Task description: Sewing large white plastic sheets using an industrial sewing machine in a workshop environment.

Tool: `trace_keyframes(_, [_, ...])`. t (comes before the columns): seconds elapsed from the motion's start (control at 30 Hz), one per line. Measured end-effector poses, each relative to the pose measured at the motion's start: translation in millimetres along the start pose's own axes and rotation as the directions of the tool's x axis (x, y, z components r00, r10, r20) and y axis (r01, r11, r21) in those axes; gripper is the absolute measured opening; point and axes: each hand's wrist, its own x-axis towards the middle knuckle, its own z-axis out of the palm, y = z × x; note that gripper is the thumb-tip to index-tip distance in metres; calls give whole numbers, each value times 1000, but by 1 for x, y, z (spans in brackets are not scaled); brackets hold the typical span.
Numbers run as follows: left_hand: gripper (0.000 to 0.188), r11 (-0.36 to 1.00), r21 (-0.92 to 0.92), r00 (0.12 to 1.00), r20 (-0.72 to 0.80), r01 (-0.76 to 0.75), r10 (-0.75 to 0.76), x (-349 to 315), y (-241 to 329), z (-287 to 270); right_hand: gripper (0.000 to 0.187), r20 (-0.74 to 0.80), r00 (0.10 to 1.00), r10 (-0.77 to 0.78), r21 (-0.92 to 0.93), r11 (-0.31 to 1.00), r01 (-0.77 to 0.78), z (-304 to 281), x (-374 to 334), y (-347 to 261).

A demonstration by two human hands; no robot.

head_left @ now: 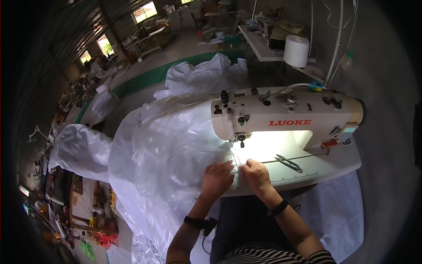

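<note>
A large white plastic sheet [162, 145], shiny and wrinkled, covers the left of the sewing machine's bed and hangs over the front edge. Its narrow edge strip runs up to the needle area of the white sewing machine [290, 114], under a bright lamp. Left of that strip, my left hand [217, 178] is closed on the sheet, fingers bent and pressed together. Just across from it, my right hand [256, 177] pinches the strip close below the presser foot. Small thread snips [289, 163] lie on the bed, right of my right hand.
A white thread cone [296, 51] stands behind the machine, near a side table [259, 44]. More white sheeting [81, 147] bulges at the left, and some [334, 215] hangs below the bed at right. A crate of coloured strings [94, 215] sits at lower left.
</note>
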Motion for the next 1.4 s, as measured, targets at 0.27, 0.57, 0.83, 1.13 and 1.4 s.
trace_keyframes(0.27, [27,992,-125,999,45,29,-23,-10,-45,4,14,42,998,-35,-25,999,37,6,0,-12])
trace_keyframes(0.57, [28,982,-161,995,22,101,-99,34,-77,21,22,159,984,78,79,993,-92,3,26,-14])
trace_keyframes(0.83, [25,985,-99,990,12,144,-143,37,-92,40,32,-190,955,229,-174,949,-263,-99,-39,58])
trace_keyframes(1.13, [38,947,70,949,11,314,-316,37,-86,37,12,-267,912,312,-83,935,-344,-75,-65,121])
trace_keyframes(1.4, [39,895,142,906,-86,422,-414,17,-86,33,23,-100,891,443,49,897,-440,-90,-61,108])
